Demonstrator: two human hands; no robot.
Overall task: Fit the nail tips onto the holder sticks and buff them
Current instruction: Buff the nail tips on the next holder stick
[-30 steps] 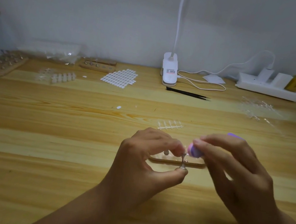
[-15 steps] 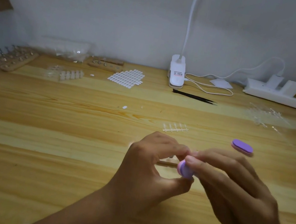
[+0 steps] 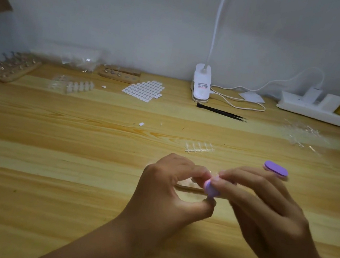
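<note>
The picture is dim and grey. The right hand (image 3: 262, 211), well in front of the white lamp (image 3: 202, 82), looks smeared and blurry. Far left of the lamp the table (image 3: 4, 93) looks bent and fuzzy.

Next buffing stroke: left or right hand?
Right, likely. The right hand grips the purple buffer, held against the left hand's pinching thumb and forefinger; the holder stick they seem to steady is hidden behind it.

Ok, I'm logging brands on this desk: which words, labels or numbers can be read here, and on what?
clip lamp base: small dark printed label, two lines, too blurred to read.
power strip: no print that can be made out.
Nothing else shows any text.
</note>
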